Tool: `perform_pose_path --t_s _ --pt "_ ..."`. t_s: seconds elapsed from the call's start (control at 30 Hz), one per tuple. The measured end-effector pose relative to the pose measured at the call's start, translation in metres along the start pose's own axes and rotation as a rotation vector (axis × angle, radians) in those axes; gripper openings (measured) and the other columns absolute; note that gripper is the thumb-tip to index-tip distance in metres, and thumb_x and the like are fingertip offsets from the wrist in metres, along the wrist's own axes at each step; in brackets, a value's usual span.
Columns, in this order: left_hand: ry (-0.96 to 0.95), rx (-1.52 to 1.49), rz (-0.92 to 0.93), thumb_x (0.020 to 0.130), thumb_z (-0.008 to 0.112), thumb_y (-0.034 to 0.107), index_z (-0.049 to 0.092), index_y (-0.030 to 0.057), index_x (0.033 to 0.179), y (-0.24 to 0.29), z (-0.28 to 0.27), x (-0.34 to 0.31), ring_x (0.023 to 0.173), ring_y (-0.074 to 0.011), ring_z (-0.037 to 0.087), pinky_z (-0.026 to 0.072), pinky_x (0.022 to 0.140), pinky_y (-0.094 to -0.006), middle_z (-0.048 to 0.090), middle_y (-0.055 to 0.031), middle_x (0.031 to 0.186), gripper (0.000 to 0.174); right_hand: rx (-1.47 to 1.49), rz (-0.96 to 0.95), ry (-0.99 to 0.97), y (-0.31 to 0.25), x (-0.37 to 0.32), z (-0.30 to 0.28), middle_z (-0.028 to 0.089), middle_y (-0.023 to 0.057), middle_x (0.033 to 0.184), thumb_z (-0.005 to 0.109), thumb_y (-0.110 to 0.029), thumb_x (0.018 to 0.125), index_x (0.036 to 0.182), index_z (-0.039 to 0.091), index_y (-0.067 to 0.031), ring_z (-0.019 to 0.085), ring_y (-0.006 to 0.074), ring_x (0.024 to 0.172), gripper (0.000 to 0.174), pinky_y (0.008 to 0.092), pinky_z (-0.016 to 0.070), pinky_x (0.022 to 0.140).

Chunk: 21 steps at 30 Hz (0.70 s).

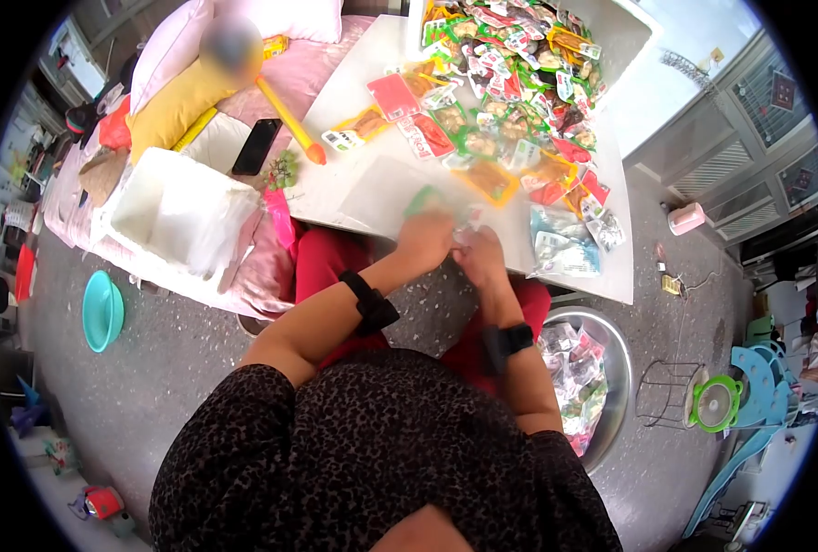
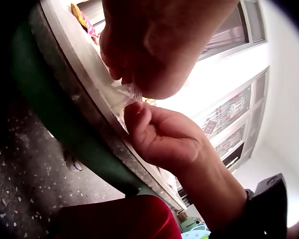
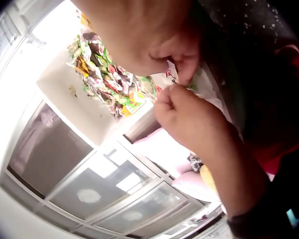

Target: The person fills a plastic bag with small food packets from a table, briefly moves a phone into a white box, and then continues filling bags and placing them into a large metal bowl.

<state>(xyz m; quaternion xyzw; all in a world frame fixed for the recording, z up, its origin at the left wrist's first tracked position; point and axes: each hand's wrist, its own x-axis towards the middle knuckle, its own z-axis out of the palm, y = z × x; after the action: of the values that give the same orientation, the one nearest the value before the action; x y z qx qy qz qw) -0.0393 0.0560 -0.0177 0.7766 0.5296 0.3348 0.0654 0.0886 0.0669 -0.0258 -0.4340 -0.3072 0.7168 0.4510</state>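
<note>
My left hand (image 1: pixel 425 239) and right hand (image 1: pixel 482 258) meet over the near edge of the white table (image 1: pixel 335 198). Their fingertips pinch the edge of a small clear plastic snack packet (image 2: pixel 129 91) between them. Red print shows on the snack packet (image 3: pixel 171 74) in the right wrist view; most of it is hidden by the fingers. Just beyond the left hand a blurred green patch overlaps a clear plastic sheet (image 1: pixel 372 189). Loose snack packets (image 1: pixel 491 179) in orange, red and green lie past both hands.
A white foam box (image 1: pixel 629 46) full of snack packets stands at the back. Clear and blue packaging (image 1: pixel 563 244) lies right of the hands. On the floor is a metal basin (image 1: pixel 618 377) holding more packets. A phone (image 1: pixel 257 147) and an open foam box (image 1: pixel 156 202) are left.
</note>
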Motion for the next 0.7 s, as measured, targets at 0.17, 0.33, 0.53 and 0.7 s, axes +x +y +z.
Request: perform_pose_path --t_s 0.17,0.33,0.53,0.7 --pt "-0.011 -0.067 0.019 0.07 0.047 0.013 0.049 0.0057 0.068 -0.003 -0.001 -0.002 0.063 -0.0325 0.049 0.0366 0.054 -0.0433 0.05 -0.0138 0.064 0.008 -0.452 0.019 0.026 -0.015 -0.004 0.022 0.05 0.0074 0.069 0.044 -0.009 0.073 0.076 0.044 -0.004 0.049 0.0115 0.057 0.006 0.022 0.0416 0.045" --pt "0.028 -0.115 0.037 0.071 0.047 0.013 0.052 0.0064 0.072 -0.003 -0.007 -0.004 0.066 -0.0321 0.05 0.0379 0.056 -0.0419 0.052 -0.0136 0.066 0.008 -0.434 0.021 -0.046 -0.013 0.016 0.002 0.045 0.0048 0.052 0.049 -0.006 0.072 0.065 0.041 -0.005 0.043 0.0116 0.038 0.01 0.0208 0.0299 0.03" --pt "-0.092 -0.001 -0.014 0.071 0.046 0.015 0.053 0.0064 0.077 -0.009 -0.004 0.0 0.069 -0.0322 0.05 0.0383 0.06 -0.0418 0.053 -0.0135 0.071 0.013 -0.237 -0.107 0.012 -0.006 0.023 0.015 0.041 0.0052 0.048 0.044 -0.005 0.07 0.06 0.043 -0.004 0.038 0.0121 0.035 0.01 0.0217 0.0281 0.03" --pt "-0.091 -0.087 -0.068 0.071 0.045 0.014 0.053 0.0071 0.077 -0.015 -0.004 0.002 0.072 -0.0336 0.049 0.0375 0.062 -0.0429 0.053 -0.015 0.072 0.012 -0.308 -0.031 -0.034 -0.01 0.027 0.022 0.046 0.0061 0.055 0.045 -0.001 0.069 0.066 0.045 -0.0025 0.043 0.0133 0.041 0.004 0.0228 0.0326 0.033"
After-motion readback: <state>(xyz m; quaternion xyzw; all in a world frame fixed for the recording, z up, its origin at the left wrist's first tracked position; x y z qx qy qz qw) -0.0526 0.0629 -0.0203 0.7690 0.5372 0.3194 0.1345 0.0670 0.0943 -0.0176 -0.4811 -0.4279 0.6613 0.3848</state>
